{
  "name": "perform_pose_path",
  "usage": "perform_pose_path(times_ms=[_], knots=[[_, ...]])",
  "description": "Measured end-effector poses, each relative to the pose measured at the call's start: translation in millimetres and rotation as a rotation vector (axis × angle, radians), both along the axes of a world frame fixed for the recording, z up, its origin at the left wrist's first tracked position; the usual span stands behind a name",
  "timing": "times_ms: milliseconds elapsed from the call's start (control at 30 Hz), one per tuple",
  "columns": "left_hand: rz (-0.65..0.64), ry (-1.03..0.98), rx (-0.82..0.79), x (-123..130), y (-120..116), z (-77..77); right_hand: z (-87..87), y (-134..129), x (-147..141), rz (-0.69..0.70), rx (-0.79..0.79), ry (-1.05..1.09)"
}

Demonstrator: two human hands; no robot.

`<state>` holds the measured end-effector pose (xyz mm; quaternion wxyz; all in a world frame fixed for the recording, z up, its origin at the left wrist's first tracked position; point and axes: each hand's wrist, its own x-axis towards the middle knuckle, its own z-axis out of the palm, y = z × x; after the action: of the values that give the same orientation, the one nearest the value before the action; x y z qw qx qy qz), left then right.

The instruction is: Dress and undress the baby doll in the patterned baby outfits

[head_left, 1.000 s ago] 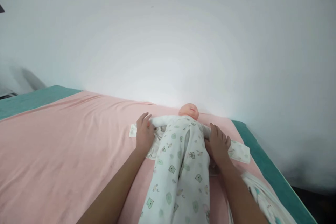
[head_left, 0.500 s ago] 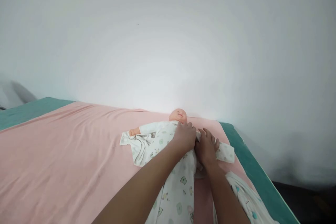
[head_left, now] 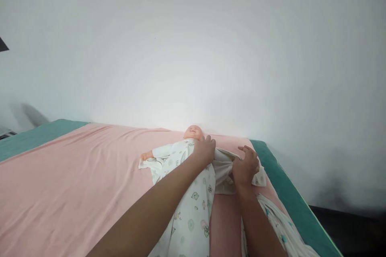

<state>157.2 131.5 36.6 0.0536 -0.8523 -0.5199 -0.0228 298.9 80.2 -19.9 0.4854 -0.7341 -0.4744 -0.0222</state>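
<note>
A baby doll lies face up on the pink sheet, its head toward the wall. White printed baby clothing covers its body, and one doll arm in a white sleeve stretches out to the left. My left hand rests at the doll's upper chest and shoulder, fingers curled on the clothing. To its right, my right hand pinches the edge of the garment's open side, which is pulled taut between the hands. The doll's other arm is hidden.
A second white garment with blue-green prints lies at the lower right. The pink sheet is spread over a green mattress. Behind stands a pale wall. A dark area is beyond the bed at the right.
My right hand has moved away from my left, stretching the garment's side to the right and showing its plain inner face. The view has shifted slightly.
</note>
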Motion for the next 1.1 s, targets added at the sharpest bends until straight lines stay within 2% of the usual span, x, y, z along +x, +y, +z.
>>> perform_pose_path(times_ms=[167,267,367,467,567,733,900,1000,1100], knots=[[-0.177,0.026,-0.033,18,-6,-20.7,-4.2,2,-2,0.008,-0.102,0.006],[-0.203,0.044,-0.052,30,-2,-30.7,-4.7,3,-2,0.021,-0.160,-0.001],[-0.213,0.066,-0.075,33,8,-33.5,-3.9,3,-2,0.042,-0.171,0.008],[-0.220,0.081,-0.076,27,18,-28.0,-2.7,2,-1,0.048,-0.123,0.060],[-0.221,0.092,-0.062,16,25,-16.0,-5.1,3,2,0.063,-0.024,0.173],[-0.207,0.124,-0.035,-3,30,9.2,-23.5,17,11,0.093,0.237,0.487],[-0.193,0.136,-0.027,-12,30,29.5,-41.2,29,14,0.040,0.357,0.741],[-0.190,0.132,-0.028,-12,28,33.2,-44.0,31,14,0.048,0.409,0.890],[-0.208,0.124,-0.040,-10,24,27.1,-41.9,31,14,0.127,0.436,1.035]])
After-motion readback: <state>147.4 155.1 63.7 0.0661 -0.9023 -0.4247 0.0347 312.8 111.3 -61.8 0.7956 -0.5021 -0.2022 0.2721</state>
